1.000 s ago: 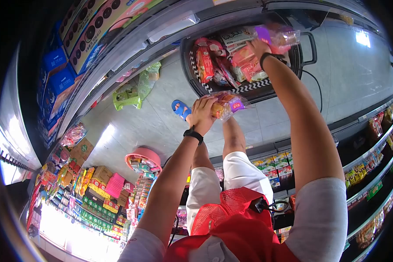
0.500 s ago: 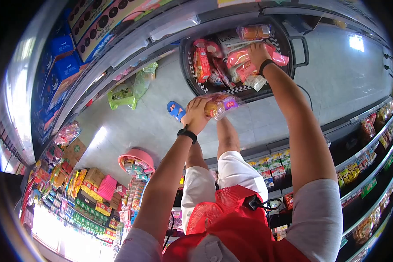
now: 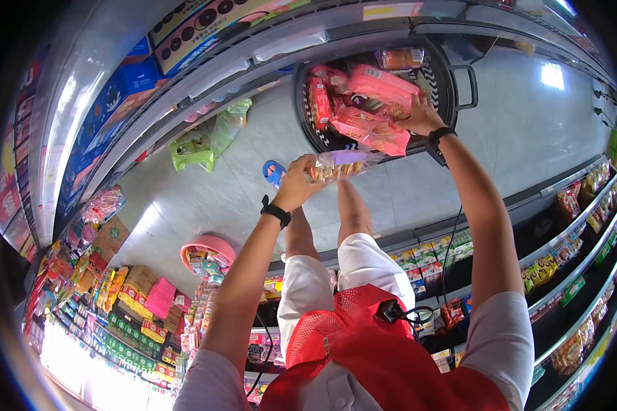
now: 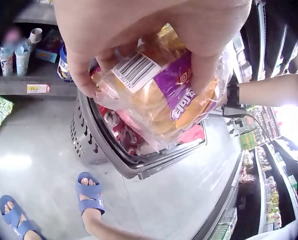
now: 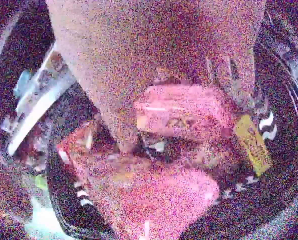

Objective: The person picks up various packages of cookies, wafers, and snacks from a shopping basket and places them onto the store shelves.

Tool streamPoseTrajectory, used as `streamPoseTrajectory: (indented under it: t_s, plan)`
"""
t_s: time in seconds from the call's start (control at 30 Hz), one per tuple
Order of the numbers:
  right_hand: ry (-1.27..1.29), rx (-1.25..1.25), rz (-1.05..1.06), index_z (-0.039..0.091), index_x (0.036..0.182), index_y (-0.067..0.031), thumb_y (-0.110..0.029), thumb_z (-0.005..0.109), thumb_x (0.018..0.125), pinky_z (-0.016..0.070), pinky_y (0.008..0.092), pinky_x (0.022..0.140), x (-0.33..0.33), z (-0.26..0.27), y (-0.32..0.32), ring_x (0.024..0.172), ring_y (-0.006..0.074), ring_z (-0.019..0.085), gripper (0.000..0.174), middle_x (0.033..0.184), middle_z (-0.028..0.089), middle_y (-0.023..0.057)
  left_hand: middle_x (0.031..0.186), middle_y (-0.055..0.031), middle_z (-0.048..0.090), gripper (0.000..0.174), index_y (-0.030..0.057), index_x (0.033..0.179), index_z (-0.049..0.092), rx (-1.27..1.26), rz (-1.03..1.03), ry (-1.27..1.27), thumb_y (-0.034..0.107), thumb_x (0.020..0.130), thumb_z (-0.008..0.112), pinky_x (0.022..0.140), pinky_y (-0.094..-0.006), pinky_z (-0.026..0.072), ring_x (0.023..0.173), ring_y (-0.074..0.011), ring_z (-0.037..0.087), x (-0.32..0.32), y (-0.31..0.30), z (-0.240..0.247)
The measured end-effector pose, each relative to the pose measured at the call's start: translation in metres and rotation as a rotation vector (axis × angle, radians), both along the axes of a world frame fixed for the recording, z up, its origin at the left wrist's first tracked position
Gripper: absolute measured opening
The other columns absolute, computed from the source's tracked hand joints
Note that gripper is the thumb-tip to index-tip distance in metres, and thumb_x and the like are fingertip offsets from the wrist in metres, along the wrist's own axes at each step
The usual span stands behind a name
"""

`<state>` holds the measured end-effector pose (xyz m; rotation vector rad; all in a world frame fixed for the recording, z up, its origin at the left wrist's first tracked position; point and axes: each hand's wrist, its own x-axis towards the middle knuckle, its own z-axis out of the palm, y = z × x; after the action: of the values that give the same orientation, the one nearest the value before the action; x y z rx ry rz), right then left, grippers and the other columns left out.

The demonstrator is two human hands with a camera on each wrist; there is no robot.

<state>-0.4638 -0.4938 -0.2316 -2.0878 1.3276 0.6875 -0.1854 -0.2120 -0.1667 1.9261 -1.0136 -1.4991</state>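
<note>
My left hand [image 3: 298, 185] [image 4: 154, 25] grips a clear bread pack [image 3: 343, 168] [image 4: 156, 102] with a purple label, held outside the near edge of the black basket [image 3: 299, 113] [image 4: 109, 150]. Inside the basket, my right hand [image 3: 425, 118] [image 5: 154, 45] has its thumb and fingers around a pink pack [image 3: 380, 83] [image 5: 181, 110]. Another pink bag [image 3: 373, 130] [image 5: 159, 195] lies nearer the body, against that hand's fingertips. A red box [image 3: 319, 103] stands at the basket's left, and a brown bread pack [image 3: 400, 58] lies at its far side. The right wrist view is grainy.
Shelving [image 3: 288, 51] runs along the basket's far side. A green bag [image 3: 193, 151] lies on the grey floor [image 3: 253, 137]. Goods shelves [image 3: 562, 246] stand at the right, and a pink tub [image 3: 209, 241] stands at the lower left.
My right hand has turned and shifted nearer the body, with the pink packs moved and spread leftward under it. The bread pack in my left hand has tilted. The far bread pack was released earlier.
</note>
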Motion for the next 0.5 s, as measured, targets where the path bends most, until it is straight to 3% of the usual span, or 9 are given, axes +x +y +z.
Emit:
streamPoseTrajectory:
  t_s: [0.07, 0.17, 0.2, 0.3, 0.4, 0.5]
  plan:
    - [-0.003, 0.041, -0.050, 0.035, 0.141, 0.0021, -0.063, 0.074, 0.072, 0.0371, 0.0507, 0.110, 0.005, -0.008, 0.008, 0.135, 0.0471, 0.037, 0.103, 0.144, 0.041, 0.0278, 0.108, -0.0107, 0.063, 0.057, -0.0004, 0.121, 0.056, -0.035, -0.017, -0.039, 0.014, 0.073, 0.083, 0.092, -0.0305, 0.0467, 0.102, -0.0185, 0.060, 0.005, 0.000, 0.007]
    - [-0.067, 0.174, -0.138, 0.034, 0.144, 0.0004, -0.066, 0.073, 0.070, 0.0348, 0.0510, 0.112, 0.013, -0.047, 0.027, 0.136, 0.0468, 0.037, 0.107, 0.147, 0.038, 0.0262, 0.110, -0.0099, 0.064, 0.060, -0.0013, 0.123, 0.054, 0.020, -0.005, -0.049, 0.015, 0.073, 0.084, 0.093, -0.0310, 0.0467, 0.104, -0.0165, 0.059, 0.011, 0.011, 0.001]
    - [0.030, 0.254, -0.038, 0.033, 0.146, 0.0001, -0.067, 0.074, 0.070, 0.0339, 0.0498, 0.113, 0.022, -0.054, 0.034, 0.137, 0.0467, 0.036, 0.109, 0.148, 0.037, 0.0250, 0.111, -0.0095, 0.064, 0.061, -0.0014, 0.124, 0.054, 0.054, 0.002, -0.040, 0.015, 0.074, 0.084, 0.093, -0.0313, 0.0468, 0.105, -0.0158, 0.059, 0.011, 0.012, 0.000]
    - [0.015, -0.069, 0.056, 0.029, 0.149, -0.0009, -0.056, 0.078, 0.070, 0.0354, 0.0495, 0.111, 0.022, -0.073, 0.066, 0.132, 0.0420, 0.044, 0.108, 0.145, 0.043, 0.0237, 0.108, -0.0085, 0.066, 0.055, 0.0008, 0.123, 0.055, 0.087, 0.126, 0.274, 0.018, 0.079, 0.082, 0.088, -0.0317, 0.0507, 0.099, -0.0167, 0.063, 0.008, 0.012, 0.006]
    - [0.072, -0.043, -0.049, 0.036, 0.145, -0.0004, -0.047, 0.077, 0.074, 0.0388, 0.0510, 0.107, 0.011, -0.094, 0.064, 0.126, 0.0367, 0.051, 0.094, 0.141, 0.048, 0.0200, 0.108, -0.0026, 0.065, 0.052, 0.0020, 0.125, 0.054, 0.126, 0.238, 0.565, 0.015, 0.082, 0.080, 0.085, -0.0260, 0.0507, 0.098, -0.0094, 0.061, 0.001, 0.013, 0.002]
    - [0.129, -0.068, 0.125, 0.047, 0.136, -0.0009, -0.042, 0.075, 0.077, 0.0419, 0.0496, 0.101, 0.017, -0.085, 0.067, 0.120, 0.0322, 0.056, 0.077, 0.134, 0.053, 0.0163, 0.112, -0.0010, 0.064, 0.051, 0.0027, 0.126, 0.055, 0.271, 0.224, 0.672, 0.018, 0.084, 0.080, 0.085, -0.0244, 0.0511, 0.099, -0.0091, 0.061, -0.002, 0.005, 0.004]
